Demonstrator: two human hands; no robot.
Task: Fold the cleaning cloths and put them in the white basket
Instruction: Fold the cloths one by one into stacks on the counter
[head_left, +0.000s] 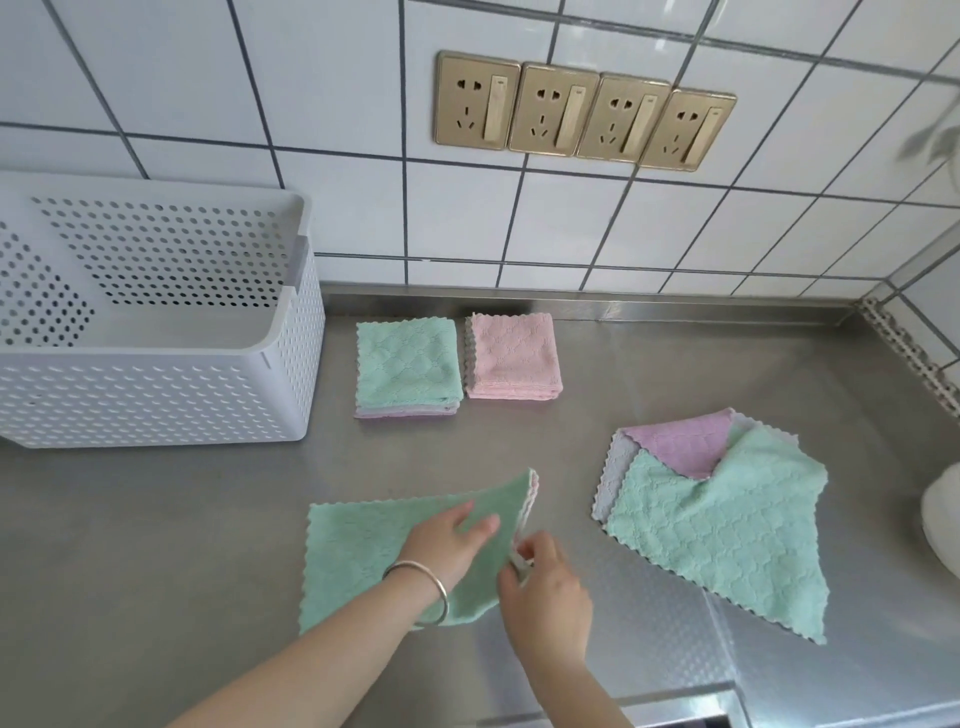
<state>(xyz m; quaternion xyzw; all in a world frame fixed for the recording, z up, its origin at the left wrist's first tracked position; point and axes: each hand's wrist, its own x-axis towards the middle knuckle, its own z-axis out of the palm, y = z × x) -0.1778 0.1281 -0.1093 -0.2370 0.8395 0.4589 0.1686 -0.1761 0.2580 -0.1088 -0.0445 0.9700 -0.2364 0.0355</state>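
A green cleaning cloth (358, 561) lies folded once on the steel counter in front of me. My left hand (447, 540), with a bangle on the wrist, presses flat on its right half. My right hand (545, 587) pinches the cloth's right edge between thumb and fingers. The white perforated basket (156, 400) stands at the left against the wall, with nothing visible inside. Two folded stacks sit behind the cloth: a green-topped one (408, 366) and a pink one (511, 356). An unfolded pile (717, 514) of green, purple and grey cloths lies to the right.
The steel counter (156, 545) meets a white tiled wall with a row of gold sockets (582, 117). A white rounded object (943, 512) sits at the far right edge. The counter's front edge (675, 699) runs along the bottom right.
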